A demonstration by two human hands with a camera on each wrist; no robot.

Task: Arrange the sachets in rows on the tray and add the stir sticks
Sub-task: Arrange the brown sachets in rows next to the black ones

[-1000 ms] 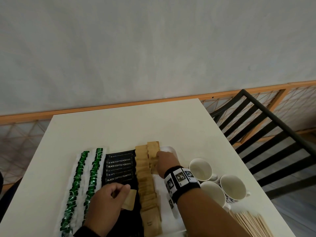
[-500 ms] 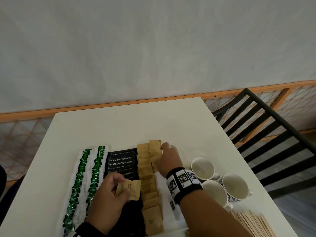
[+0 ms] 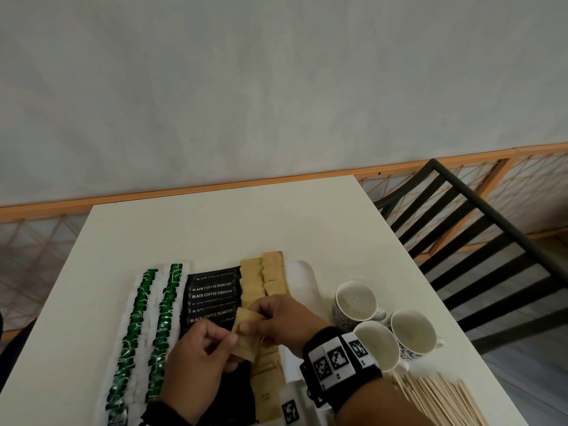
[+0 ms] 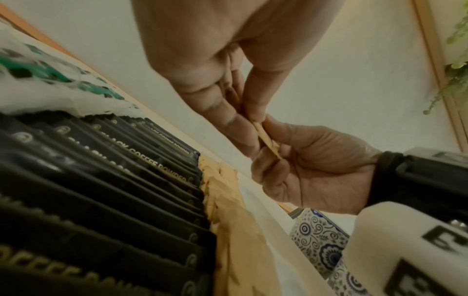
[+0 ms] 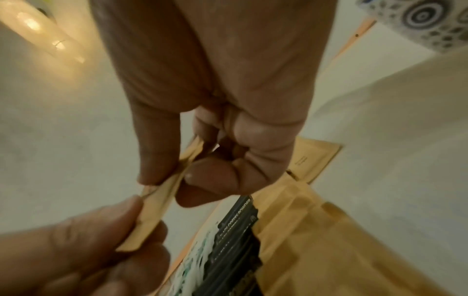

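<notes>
While the brown sachet [image 3: 246,335] is pinched at both ends above the tray [image 3: 302,273], by the left hand [image 3: 196,361] and the right hand [image 3: 285,321], each grip closed on it, the neat brown rows [image 3: 261,284] beneath could be knocked askew if it is set down carelessly.

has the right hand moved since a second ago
Yes. The right hand has pulled back from the far end of the brown sachet rows toward the person, meeting the left hand.
</notes>
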